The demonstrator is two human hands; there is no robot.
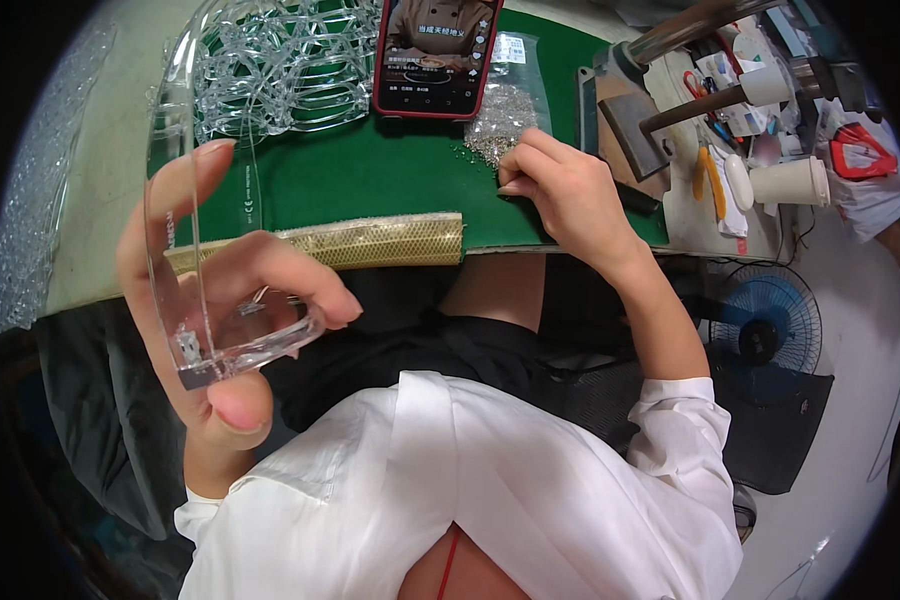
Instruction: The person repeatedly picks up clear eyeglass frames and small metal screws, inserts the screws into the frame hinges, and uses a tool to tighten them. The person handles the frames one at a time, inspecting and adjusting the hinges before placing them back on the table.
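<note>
My left hand (265, 262) is raised close at the left, its thumb and fingers closed round a pair of clear plastic glasses (250, 352). Their long, see-through temples point up and away past my fingers. My right hand (578, 200) rests at the far edge of a heap of tiny metal pieces (502, 118), probably small screws. Its thumb and fingertips are pinched together low over the green mat (350, 185); whatever lies between them is hidden. The heap spills from a clear plastic bag (523, 62).
A phone (432, 70) in a red case stands beyond the mat, beside a pile of clear plastic frames (280, 75). A gold mesh-covered roll (385, 243) lines the near table edge. At the right are a metal hand press (630, 140), a paper cup (790, 184) and a blue fan (765, 325).
</note>
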